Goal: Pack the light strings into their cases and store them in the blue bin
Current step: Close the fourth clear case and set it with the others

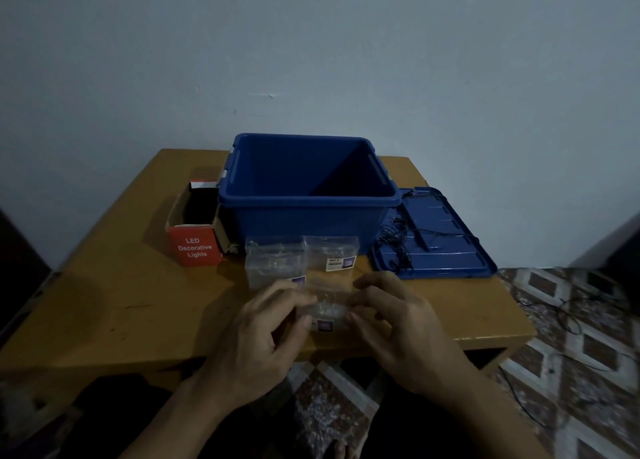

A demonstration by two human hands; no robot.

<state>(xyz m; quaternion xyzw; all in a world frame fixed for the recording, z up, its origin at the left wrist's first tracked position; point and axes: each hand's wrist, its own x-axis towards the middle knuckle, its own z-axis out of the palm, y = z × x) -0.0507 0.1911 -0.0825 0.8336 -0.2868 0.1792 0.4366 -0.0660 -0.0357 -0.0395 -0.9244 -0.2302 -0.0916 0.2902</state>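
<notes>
Both hands pinch a clear plastic case (329,311) at the near edge of the wooden table (121,285): the left hand (266,327) holds its left side, the right hand (398,323) its right. The case is see-through, with a small purple label low on its front and something pale inside (too blurred to name). Two more clear cases (273,261) stand just behind it, in front of the open blue bin (308,212). A black light string (398,236) lies tangled on the blue lid (446,254).
</notes>
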